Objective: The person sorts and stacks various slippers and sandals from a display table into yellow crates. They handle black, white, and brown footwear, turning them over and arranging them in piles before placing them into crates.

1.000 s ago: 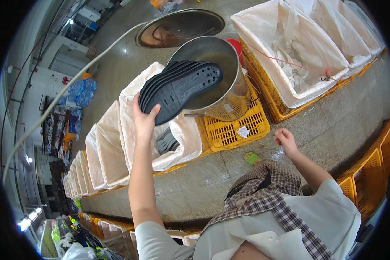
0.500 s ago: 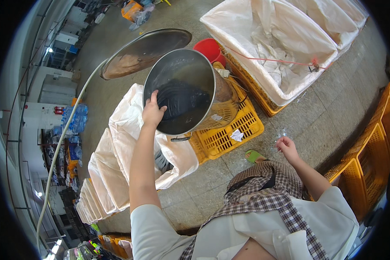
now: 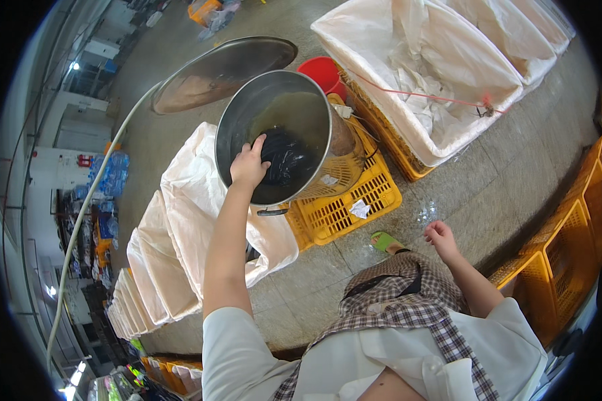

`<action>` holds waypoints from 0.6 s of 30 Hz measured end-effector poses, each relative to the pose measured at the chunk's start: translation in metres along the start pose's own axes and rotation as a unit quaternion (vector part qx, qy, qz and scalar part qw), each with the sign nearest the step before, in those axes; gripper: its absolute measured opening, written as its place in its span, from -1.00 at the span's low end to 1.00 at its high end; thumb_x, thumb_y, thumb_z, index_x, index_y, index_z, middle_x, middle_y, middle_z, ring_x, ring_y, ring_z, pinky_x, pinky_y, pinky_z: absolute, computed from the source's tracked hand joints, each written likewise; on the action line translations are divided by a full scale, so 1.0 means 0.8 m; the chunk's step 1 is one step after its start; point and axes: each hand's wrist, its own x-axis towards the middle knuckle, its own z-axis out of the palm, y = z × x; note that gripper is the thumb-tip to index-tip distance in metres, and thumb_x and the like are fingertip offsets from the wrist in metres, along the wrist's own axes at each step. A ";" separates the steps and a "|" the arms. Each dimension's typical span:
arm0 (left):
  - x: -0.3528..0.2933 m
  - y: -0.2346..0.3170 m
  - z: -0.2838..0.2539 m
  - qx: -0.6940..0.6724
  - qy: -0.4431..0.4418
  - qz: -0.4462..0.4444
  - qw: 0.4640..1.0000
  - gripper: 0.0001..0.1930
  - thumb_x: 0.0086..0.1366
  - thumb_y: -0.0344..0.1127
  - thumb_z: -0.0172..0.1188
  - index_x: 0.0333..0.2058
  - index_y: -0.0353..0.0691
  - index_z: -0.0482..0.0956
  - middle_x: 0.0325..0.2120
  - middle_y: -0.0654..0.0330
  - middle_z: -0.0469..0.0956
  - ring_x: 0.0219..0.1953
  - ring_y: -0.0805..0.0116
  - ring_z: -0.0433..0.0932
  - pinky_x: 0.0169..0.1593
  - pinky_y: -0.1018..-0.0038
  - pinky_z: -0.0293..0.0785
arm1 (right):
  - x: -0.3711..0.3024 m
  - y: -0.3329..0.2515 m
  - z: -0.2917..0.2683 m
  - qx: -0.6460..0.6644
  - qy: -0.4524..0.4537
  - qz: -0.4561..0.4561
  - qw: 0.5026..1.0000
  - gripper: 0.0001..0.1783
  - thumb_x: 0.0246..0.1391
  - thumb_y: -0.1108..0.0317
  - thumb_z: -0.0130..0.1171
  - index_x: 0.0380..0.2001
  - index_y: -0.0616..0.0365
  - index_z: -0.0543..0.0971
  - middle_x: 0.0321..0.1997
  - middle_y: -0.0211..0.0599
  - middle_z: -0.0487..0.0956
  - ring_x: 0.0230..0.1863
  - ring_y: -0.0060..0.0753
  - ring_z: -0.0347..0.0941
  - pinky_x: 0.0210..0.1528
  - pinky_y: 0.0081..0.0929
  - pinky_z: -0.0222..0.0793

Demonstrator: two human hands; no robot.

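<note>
My left hand (image 3: 251, 165) reaches down into a tall metal pot (image 3: 229, 110), its thumb and fingers apart. Just beyond the fingertips, a dark, shiny wet mass (image 3: 284, 157) sits in murky liquid at the bottom. Whether the fingertips touch it I cannot tell. The pot stands on an upturned yellow plastic crate (image 3: 371, 190). Out to the right, over the floor, my right hand (image 3: 443, 240) hangs with curled fingers and nothing visible in them.
White-lined crates stand left (image 3: 192, 167) and far right (image 3: 418, 127) of the pot. Behind it are a large round metal lid (image 3: 224, 73), a red bucket (image 3: 323, 72) and a pale hose (image 3: 90, 204). Yellow crates (image 3: 548, 257) line the right. The floor has wet patches.
My left hand has moved from near the pot's left wall further in toward its middle, over the dark mass. The view has shifted slightly; my right hand stays about where it was.
</note>
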 end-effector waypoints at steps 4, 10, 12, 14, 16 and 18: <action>-0.058 -0.014 -0.053 0.051 0.102 0.034 0.993 -0.24 -0.01 -0.27 0.34 0.18 0.26 0.21 -0.22 0.09 0.42 -0.19 0.06 0.50 -0.19 0.23 0.50 | 0.012 -0.004 0.014 -0.017 -0.048 -0.013 0.999 -0.90 0.11 0.34 0.06 -0.39 0.13 0.47 -0.47 -0.48 0.52 -0.47 -0.66 0.39 -0.42 -0.66 0.29; -0.137 -0.041 -0.131 0.147 0.236 0.051 0.959 -0.22 -0.09 -0.41 0.28 0.16 0.30 0.28 -0.28 0.13 0.41 -0.28 0.15 0.47 -0.30 0.31 0.52 | 0.042 -0.027 0.049 -0.041 -0.130 -0.044 0.990 -0.91 0.11 0.36 0.07 -0.39 0.14 0.47 -0.49 -0.48 0.52 -0.49 -0.67 0.39 -0.47 -0.68 0.27; -0.159 -0.050 -0.143 0.147 0.276 0.038 0.949 -0.23 -0.11 -0.45 0.24 0.15 0.28 0.31 -0.29 0.13 0.41 -0.28 0.16 0.47 -0.30 0.33 0.52 | 0.047 -0.039 0.061 -0.052 -0.142 -0.041 0.988 -0.91 0.10 0.39 0.07 -0.39 0.17 0.46 -0.50 -0.46 0.51 -0.50 -0.66 0.38 -0.46 -0.68 0.28; -0.180 -0.056 -0.146 0.143 0.319 0.033 0.936 -0.25 -0.13 -0.47 0.21 0.13 0.27 0.35 -0.29 0.14 0.41 -0.28 0.16 0.47 -0.31 0.34 0.53 | 0.049 -0.049 0.072 -0.063 -0.156 -0.049 0.984 -0.92 0.09 0.43 0.08 -0.40 0.22 0.45 -0.52 -0.44 0.49 -0.52 -0.63 0.38 -0.42 -0.65 0.31; -0.199 -0.060 -0.140 0.135 0.362 0.035 0.922 -0.27 -0.14 -0.48 0.19 0.10 0.26 0.39 -0.29 0.14 0.41 -0.28 0.17 0.47 -0.32 0.35 0.53 | 0.046 -0.053 0.082 -0.068 -0.179 -0.039 0.981 -0.91 0.10 0.43 0.08 -0.40 0.23 0.45 -0.51 -0.42 0.49 -0.50 -0.62 0.40 -0.42 -0.63 0.32; -0.210 -0.062 -0.132 0.160 0.376 0.047 0.912 -0.33 -0.08 -0.46 0.14 0.08 0.27 0.42 -0.30 0.17 0.42 -0.30 0.21 0.48 -0.35 0.39 0.53 | 0.046 -0.056 0.088 -0.095 -0.202 -0.023 0.975 -0.91 0.10 0.42 0.09 -0.40 0.24 0.46 -0.50 -0.42 0.49 -0.48 -0.62 0.40 -0.40 -0.62 0.33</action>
